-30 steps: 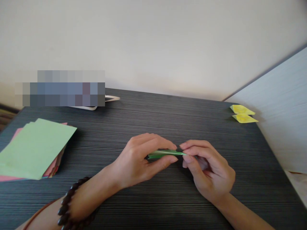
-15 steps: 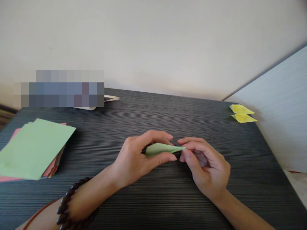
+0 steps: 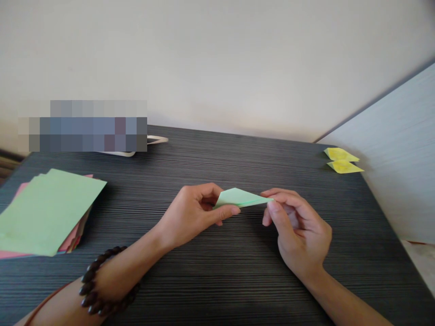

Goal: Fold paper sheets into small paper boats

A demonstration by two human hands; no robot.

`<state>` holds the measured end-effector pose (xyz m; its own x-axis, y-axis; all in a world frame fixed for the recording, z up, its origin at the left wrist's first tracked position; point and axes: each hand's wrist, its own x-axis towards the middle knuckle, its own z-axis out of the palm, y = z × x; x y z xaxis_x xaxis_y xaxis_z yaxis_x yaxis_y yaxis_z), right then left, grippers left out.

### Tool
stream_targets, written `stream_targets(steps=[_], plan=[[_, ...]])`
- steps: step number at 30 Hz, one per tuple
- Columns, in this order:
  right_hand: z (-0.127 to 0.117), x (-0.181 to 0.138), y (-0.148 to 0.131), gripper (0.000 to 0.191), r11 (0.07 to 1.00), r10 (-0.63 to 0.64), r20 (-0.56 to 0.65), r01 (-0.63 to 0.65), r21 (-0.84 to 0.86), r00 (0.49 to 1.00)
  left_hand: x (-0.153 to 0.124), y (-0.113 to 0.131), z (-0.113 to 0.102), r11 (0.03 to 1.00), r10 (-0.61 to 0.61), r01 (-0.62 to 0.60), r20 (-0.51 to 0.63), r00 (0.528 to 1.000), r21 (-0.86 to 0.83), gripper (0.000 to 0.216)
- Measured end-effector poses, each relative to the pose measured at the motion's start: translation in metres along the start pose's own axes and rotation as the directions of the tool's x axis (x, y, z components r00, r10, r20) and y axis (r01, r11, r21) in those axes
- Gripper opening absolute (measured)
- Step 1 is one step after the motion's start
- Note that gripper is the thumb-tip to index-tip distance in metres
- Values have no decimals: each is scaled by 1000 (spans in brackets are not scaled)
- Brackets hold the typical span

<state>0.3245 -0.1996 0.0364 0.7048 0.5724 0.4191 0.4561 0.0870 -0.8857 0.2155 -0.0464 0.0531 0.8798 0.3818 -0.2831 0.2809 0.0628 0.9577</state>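
Observation:
A folded piece of green paper (image 3: 239, 197), shaped like a narrow kite, is held above the dark table between both hands. My left hand (image 3: 195, 213) is closed on its wide end, thumb in front and fingers behind, partly hidden by the paper. At the pointed right end, my right hand (image 3: 299, 226) pinches the tip between thumb and index finger. A dark bead bracelet (image 3: 90, 285) circles my left wrist.
A stack of coloured paper sheets (image 3: 57, 208), green on top, lies at the left. Two folded yellow paper pieces (image 3: 343, 160) sit at the back right. Behind the stack is a blurred-out object (image 3: 91, 131). A wall (image 3: 217, 63) borders the dark table (image 3: 217, 285).
The green paper has shifted up and to the right and now shows more of its broad face. My right hand moved right, and my left fingers have closed further on the paper.

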Motion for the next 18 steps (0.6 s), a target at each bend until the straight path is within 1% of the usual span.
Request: stream_targets(steps=[6,9,10,12,14,15,18], plan=[[-1,-2,2,16,1000,-17,34,17,-15,999,0,-8,-6,994,9,-18,85,996,104,25],[-3,-4,4,21,999,-34,47,36,-33,998,-1,-7,-9,991,32,-52,162,986,120,25],[-4,-4,5,22,998,-46,53,48,-42,998,-2,-7,-9,994,40,-59,196,980,95,22],[-5,-5,6,24,994,-89,74,93,-57,993,-3,-5,-10,999,50,-47,261,964,-16,21],[-6,-4,6,28,985,-150,89,156,-66,985,-4,-4,-11,992,44,-3,322,946,-128,29],[-6,-4,6,30,980,-180,94,186,-70,979,-4,-3,-12,988,34,21,350,936,-151,29],[-6,-2,6,32,965,-239,119,250,-83,964,-2,-3,-15,989,0,61,412,911,-135,16]])
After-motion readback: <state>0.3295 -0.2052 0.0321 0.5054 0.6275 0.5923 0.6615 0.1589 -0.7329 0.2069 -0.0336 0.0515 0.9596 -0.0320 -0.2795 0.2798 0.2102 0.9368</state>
